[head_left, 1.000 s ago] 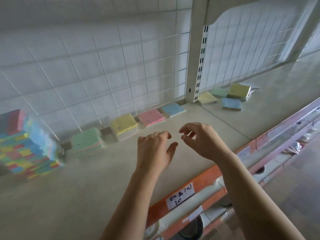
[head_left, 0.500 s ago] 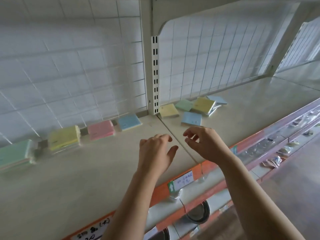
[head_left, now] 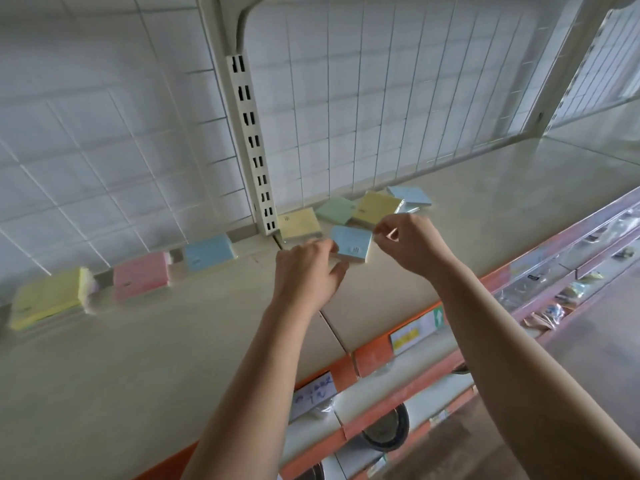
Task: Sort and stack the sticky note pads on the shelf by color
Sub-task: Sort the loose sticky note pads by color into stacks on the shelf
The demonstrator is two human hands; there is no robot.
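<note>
Over at the left edge of the frame a yellow stack (head_left: 45, 297) of sticky note pads sits at the back of the shelf (head_left: 138, 358), blurred. Just to its right stands a pink stack (head_left: 142, 275), then a blue stack (head_left: 207, 252). All three are set in a row against the wire grid (head_left: 381, 98).

Right of the blue stack rises a slotted upright (head_left: 252, 147). A pale yellow pad (head_left: 298, 223) lies flat at its foot.

Near the middle of the frame the left hand (head_left: 306, 271) reaches in from below. Its fingers (head_left: 323, 245) are bent at the left edge of a single blue pad (head_left: 351, 243), which lies on the shelf in front of the loose pads. Whether they grip it cannot be told, since the back of the hand hides the tips.

Behind that pad lie a green pad (head_left: 335, 210), a second yellow pad (head_left: 377, 206) and a far blue pad (head_left: 410, 195), overlapping one another by the grid.

The right hand (head_left: 412, 242) is at the blue pad's right corner. Its curled fingers (head_left: 381, 226) and thumb draw together there, though I cannot tell whether they pinch the pad or only touch it.

Lower right, an orange rail (head_left: 372, 358) edges the shelf and carries a handwritten label (head_left: 313, 394).
</note>
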